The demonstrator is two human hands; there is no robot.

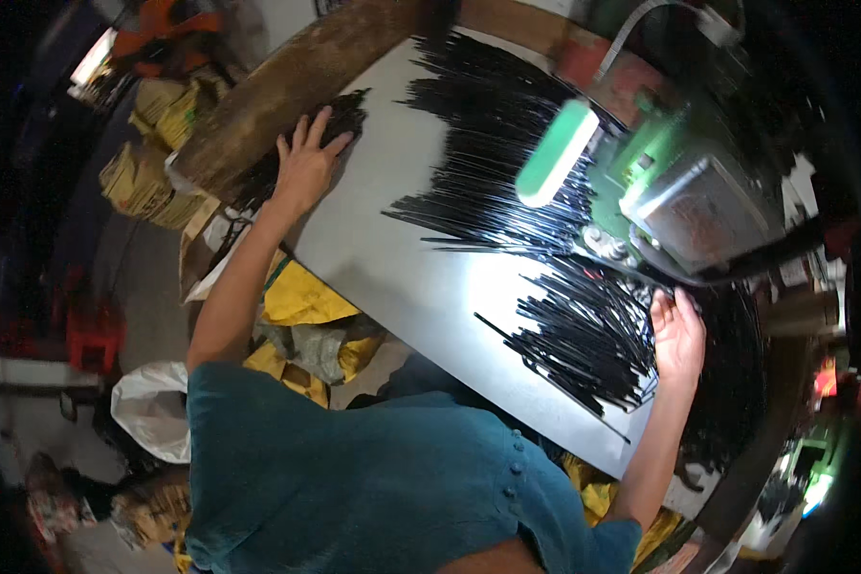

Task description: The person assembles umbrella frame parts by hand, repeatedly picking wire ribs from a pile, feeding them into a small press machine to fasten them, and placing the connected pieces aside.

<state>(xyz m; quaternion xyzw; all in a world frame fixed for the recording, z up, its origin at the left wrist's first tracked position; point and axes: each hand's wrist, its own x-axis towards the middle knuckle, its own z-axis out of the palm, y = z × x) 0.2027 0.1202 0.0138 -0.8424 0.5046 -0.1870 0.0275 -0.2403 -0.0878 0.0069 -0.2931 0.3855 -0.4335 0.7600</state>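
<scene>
While the person in the teal top leans over the work, everything below is placed against the grey metal sheet (402, 277) that serves as the tabletop.

Left hand: the left hand (306, 165) lies flat at the sheet's far-left corner, fingers spread and open, palm down on a small heap of thin black sticks (340, 115); it presses on them and closes around nothing.

Right hand: the right hand (677, 337) is at the sheet's right edge, fingers loosely curled against the near pile of black sticks (584, 335); whether it actually has any pinched I cannot tell (the fingertips are lost among the sticks).

Near pile: spread fanwise over the sheet's right side, a few single sticks straying toward its middle.

Far pile: a larger spread of black sticks (488, 124) covers the sheet's upper part, ends ragged toward the bare centre.

Machine: a green machine (679, 191) with a pale green cylinder (557, 153) stands on the sheet's right side, between the two big piles.

Wooden beam: a brown beam (287, 86) runs along the sheet's left edge, just beside the left hand.

Below the sheet: yellow sacks (301, 297) and a white bag (148, 407) lie on the floor under its near edge.
</scene>
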